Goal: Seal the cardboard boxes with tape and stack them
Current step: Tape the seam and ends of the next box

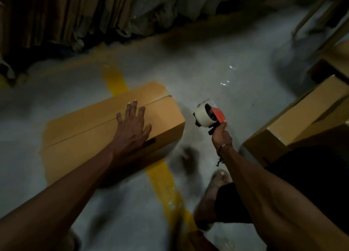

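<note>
Hands: left hand (132, 127) flat on one box (90, 127), right hand (221, 135) grip holding one tape dispenser (208, 115).

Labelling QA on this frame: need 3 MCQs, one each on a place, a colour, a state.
1. Where is the left hand?
A. flat on the cardboard box
B. on the floor
C. on the tape dispenser

2. What colour is the floor line running under the box?
A. white
B. yellow
C. red

3. What is the right hand doing?
A. hanging empty
B. pressing a box
C. gripping the tape dispenser

Answers: 1 A, fingers spread on the box top by the seam. 2 B, yellow paint shows either side. 3 C, fingers curled round its handle, clear of the box.
</note>
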